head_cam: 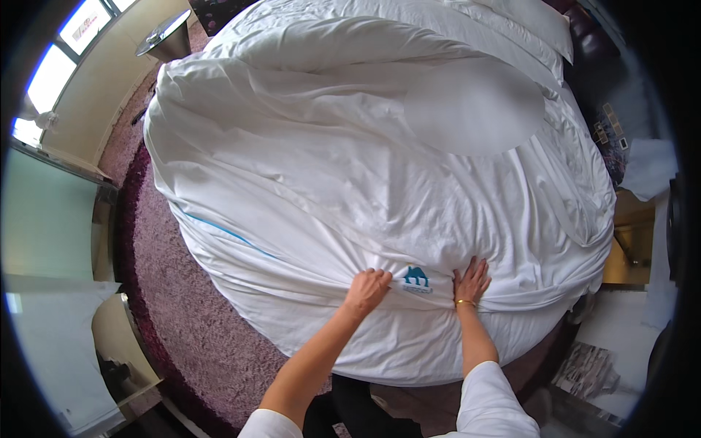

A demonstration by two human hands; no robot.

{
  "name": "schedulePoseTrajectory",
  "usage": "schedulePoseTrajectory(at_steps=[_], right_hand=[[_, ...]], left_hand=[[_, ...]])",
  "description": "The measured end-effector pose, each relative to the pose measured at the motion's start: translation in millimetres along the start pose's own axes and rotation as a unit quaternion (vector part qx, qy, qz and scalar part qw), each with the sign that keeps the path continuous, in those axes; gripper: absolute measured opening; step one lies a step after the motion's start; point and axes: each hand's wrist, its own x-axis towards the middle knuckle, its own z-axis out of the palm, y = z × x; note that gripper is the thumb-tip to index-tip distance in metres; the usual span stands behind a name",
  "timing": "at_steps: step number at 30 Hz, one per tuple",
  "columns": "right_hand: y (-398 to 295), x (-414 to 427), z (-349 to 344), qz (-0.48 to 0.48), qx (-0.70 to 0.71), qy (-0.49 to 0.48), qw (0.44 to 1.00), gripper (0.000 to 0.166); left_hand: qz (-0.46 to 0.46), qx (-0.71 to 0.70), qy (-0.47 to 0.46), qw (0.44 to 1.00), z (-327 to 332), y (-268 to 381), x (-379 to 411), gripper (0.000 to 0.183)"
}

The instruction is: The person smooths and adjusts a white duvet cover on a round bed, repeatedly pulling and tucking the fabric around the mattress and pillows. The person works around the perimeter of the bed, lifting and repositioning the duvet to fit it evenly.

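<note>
A white duvet cover [328, 159] lies rumpled over a round bed, with folds gathered along its near edge. My left hand [369, 289] is closed on a bunch of this fabric, left of a blue printed emblem [417, 277]. To the right of the emblem, my right hand [472, 280] rests flat on the cover with its fingers spread; a gold bracelet [466, 302] is on that wrist. A thin blue stripe [233, 234] runs along the cloth at the left. Below the folds, a white sheet [405, 345] covers the bed's near side.
White pillows [534, 27] lie at the far right of the bed. A purple shaggy rug [191, 306] surrounds its left side. A metal side table [167, 38] stands at the back left, near windows. Glass panels [49, 213] stand at the left.
</note>
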Motion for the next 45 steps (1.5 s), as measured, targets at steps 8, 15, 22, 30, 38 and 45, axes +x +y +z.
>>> schedulePoseTrajectory(at_steps=[8,15,22,30,38,45], right_hand=[[-79,9,-9,0.290,0.164,-0.119,0.935,0.049],[-319,-19,-109,0.120,0.202,-0.135,0.963,0.057],[-459,-40,-148,0.192,0.151,-0.192,0.950,0.062],[-476,41,-142,0.124,0.231,-0.274,0.925,0.040],[-657,228,-309,-0.118,0.320,0.098,0.935,0.056],[-713,274,-305,-0.072,0.290,-0.116,0.947,0.017]], left_hand=[[0.021,-0.074,-0.258,0.963,-22,-8,-92,0.033],[0.132,0.161,-0.127,0.970,-163,-238,-99,0.050],[-0.230,-0.077,-0.431,0.869,-227,-333,-127,0.038],[-0.047,-0.118,-0.242,0.962,-275,-395,-165,0.029],[-0.136,-0.134,-0.032,0.981,-424,-484,-119,0.018],[-0.187,-0.164,-0.095,0.964,-453,-537,-163,0.015]])
